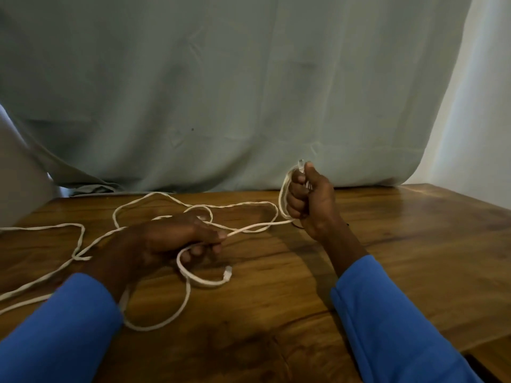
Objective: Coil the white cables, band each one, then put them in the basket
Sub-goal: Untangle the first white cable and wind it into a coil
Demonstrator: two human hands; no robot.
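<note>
Right hand fists the plug end upright near the counter's far edge, anchoring a first loop of white cable; left hand pinches the strand, seemingly to feed slack, the rest sprawling toward the left edge

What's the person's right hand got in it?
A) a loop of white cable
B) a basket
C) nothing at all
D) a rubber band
A: the right hand is curled round a loop of white cable, and the clear plug pokes out at the top by the thumb.
</note>
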